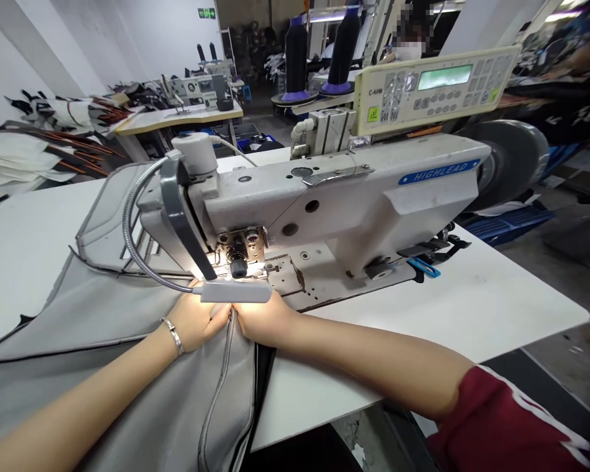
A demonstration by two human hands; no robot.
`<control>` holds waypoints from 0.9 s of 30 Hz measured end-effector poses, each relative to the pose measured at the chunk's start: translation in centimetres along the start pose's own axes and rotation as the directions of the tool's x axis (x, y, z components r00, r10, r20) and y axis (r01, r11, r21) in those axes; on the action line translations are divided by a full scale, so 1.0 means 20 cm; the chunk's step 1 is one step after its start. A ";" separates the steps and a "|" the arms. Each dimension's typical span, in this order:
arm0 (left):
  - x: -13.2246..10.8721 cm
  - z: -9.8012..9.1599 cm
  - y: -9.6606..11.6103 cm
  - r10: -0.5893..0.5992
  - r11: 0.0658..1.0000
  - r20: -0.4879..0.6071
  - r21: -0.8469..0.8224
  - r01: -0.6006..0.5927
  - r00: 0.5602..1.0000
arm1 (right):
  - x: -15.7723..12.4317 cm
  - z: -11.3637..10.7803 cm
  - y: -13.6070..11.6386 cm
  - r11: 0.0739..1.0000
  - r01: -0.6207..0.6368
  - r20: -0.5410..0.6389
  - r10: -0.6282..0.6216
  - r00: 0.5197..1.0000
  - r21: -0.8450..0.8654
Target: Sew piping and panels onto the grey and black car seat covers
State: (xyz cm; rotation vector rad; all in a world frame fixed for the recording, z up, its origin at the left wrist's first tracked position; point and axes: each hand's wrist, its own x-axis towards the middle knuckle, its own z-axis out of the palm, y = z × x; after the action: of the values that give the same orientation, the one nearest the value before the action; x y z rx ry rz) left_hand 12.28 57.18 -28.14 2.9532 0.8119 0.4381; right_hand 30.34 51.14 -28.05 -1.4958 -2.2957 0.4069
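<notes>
A grey fabric panel (128,308) with dark piping lies over the white table (472,308) and runs under the needle area of a grey industrial sewing machine (344,196). My left hand (196,321), a bracelet on its wrist, presses the fabric just left of the seam. My right hand (263,321) pinches the fabric's folded edge right in front of the presser foot (236,262). Both hands meet under a small gooseneck lamp (236,292), which hides the fingertips.
A control panel (435,85) sits on top of the machine, with two dark thread cones (319,49) behind it. Stacked cut pieces (54,144) lie at the left, another sewing station (196,98) farther back. A person sits behind the machine at the top.
</notes>
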 end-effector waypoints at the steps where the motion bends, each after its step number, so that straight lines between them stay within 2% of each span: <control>1: 0.01 0.00 0.00 -0.002 1.000 -0.007 -0.002 0.002 1.000 | 0.00 0.00 0.00 1.000 0.006 0.000 -0.006 1.000 0.010; 6: 0.01 -0.01 0.00 -0.020 1.000 -0.052 0.003 0.020 0.998 | -0.01 -0.01 0.00 1.000 0.007 -0.009 -0.007 1.000 -0.013; 12: -0.02 -0.01 0.04 -0.047 0.999 -0.060 -0.009 0.047 0.997 | -0.04 -0.01 -0.04 0.986 -0.062 0.133 0.082 0.988 -0.153; 16: -0.03 -0.01 0.05 -0.033 0.999 -0.079 -0.016 0.032 0.996 | -0.05 -0.02 -0.06 0.981 -0.072 0.132 0.097 0.987 -0.181; 21: -0.02 0.01 0.04 -0.020 0.999 -0.166 -0.028 0.016 0.986 | -0.04 0.00 -0.05 0.977 -0.075 0.098 0.096 0.991 -0.198; 24: -0.03 0.02 0.03 -0.116 0.993 -0.210 -0.052 0.108 0.971 | -0.04 0.02 -0.04 0.973 -0.079 0.075 0.098 0.992 -0.218; 27: -0.03 0.03 0.03 -0.271 0.962 -0.295 -0.064 0.264 0.916 | -0.04 0.04 -0.04 0.964 -0.092 0.050 0.107 0.993 -0.248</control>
State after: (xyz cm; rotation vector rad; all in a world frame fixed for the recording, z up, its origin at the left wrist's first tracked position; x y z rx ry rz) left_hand 12.17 56.33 -28.75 2.7295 1.2126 0.8839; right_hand 29.72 50.06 -28.56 -1.7448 -2.3983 0.2041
